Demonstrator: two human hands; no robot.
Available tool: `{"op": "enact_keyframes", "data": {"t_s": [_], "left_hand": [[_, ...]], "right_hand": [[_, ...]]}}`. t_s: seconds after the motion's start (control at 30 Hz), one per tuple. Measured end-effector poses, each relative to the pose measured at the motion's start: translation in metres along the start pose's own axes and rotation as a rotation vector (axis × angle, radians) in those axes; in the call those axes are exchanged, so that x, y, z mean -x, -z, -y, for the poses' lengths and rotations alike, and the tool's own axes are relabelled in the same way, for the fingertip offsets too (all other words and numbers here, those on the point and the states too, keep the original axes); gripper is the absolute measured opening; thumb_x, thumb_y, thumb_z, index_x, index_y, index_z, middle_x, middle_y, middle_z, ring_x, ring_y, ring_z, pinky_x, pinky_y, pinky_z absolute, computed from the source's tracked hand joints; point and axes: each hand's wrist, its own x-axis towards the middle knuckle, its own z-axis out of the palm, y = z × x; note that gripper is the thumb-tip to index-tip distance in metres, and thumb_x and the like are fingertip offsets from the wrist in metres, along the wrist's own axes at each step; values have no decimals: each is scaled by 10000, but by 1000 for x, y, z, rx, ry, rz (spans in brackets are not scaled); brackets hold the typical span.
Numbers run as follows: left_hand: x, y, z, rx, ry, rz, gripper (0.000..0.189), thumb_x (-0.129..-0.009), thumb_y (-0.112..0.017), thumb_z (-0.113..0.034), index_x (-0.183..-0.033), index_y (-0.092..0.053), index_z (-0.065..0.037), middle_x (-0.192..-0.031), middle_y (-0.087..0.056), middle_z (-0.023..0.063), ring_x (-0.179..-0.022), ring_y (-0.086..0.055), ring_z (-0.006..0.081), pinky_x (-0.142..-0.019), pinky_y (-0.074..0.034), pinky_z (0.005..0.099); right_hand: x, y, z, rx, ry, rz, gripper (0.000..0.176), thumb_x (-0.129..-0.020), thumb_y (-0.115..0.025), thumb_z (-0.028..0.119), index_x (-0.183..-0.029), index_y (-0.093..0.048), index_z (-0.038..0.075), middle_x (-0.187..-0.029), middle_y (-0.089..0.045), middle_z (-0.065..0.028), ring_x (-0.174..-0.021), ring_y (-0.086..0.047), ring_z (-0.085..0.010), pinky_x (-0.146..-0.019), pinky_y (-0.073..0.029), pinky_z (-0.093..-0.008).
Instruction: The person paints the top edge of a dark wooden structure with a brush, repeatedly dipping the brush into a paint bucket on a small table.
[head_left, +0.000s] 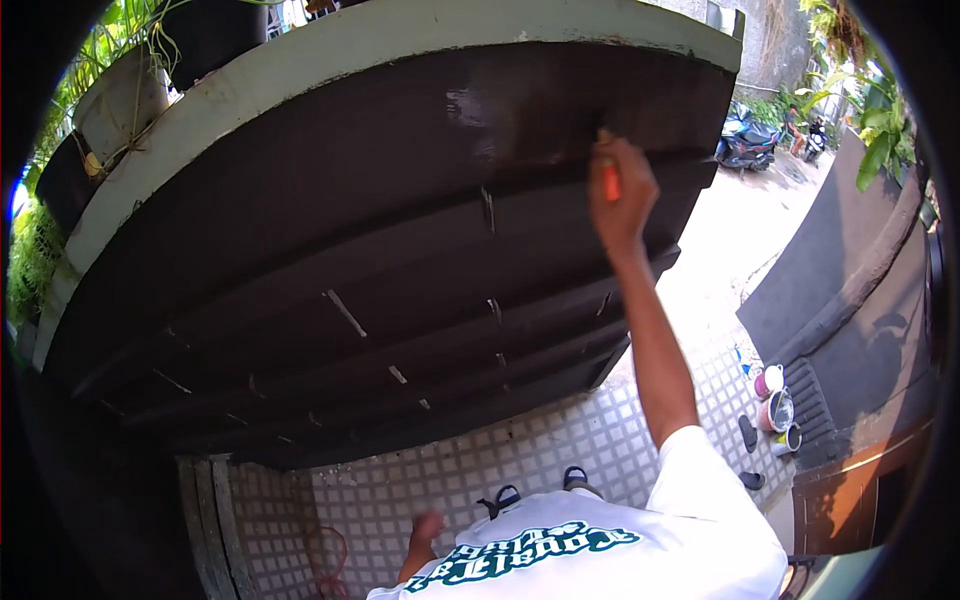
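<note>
My right hand (622,195) is raised at arm's length and closed around a paintbrush (611,182) with an orange-red handle. The brush tip meets the upper part of a dark brown wall (400,220), where motion blurs it. Left of the brush, a wet, shiny patch (468,115) catches the light. Several pale, unpainted streaks (345,313) mark the wall's ridged lower part. My left hand (428,526) hangs low near my shirt, away from the wall; it is small and blurred, so its fingers cannot be made out.
A pale green ledge (400,45) tops the wall, with plant pots (120,95) at the left. Paint buckets (775,410) and dark slippers (748,433) lie at right on the tiled floor (450,455). Motorbikes (747,140) stand farther off. A reddish hose (335,560) lies below left.
</note>
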Motion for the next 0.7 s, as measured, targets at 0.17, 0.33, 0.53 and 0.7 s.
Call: {"op": "enact_keyframes", "data": {"t_s": [0.17,0.33,0.53,0.7], "left_hand": [[-6,-20,1,62,-27,18,239,-947,-576,-278,-1087,-654,-100,-1028,-733,69,-875,-732,254,-753,-556,417],[3,-49,-14,-34,-49,15,241,-959,-561,-279,-1096,-658,-105,-1017,-732,61,-874,-733,231,-734,-552,398],[5,-86,-35,-11,-52,4,233,-979,-548,-283,-1091,-655,-109,-1016,-733,53,-852,-735,220,-712,-546,395],[10,-109,-44,-35,-38,4,241,-993,-536,-293,-1088,-651,-104,-1045,-743,67,-865,-743,231,-703,-552,399]], "right_hand": [[32,-18,71,-580,-136,187,76,-869,-723,-10,-942,-702,-1,-1011,-744,-175,-934,-730,-318,-843,-553,-365],[27,-9,14,-773,-315,278,38,-916,-732,5,-943,-707,4,-990,-756,-110,-934,-727,-176,-839,-543,-302],[6,53,-113,-410,-242,104,62,-916,-694,-39,-959,-689,6,-957,-733,-118,-894,-704,-184,-815,-532,-295],[-1,68,-155,-35,-105,-57,157,-897,-653,-45,-1040,-695,3,-951,-700,-178,-876,-694,-345,-787,-541,-404]]}}
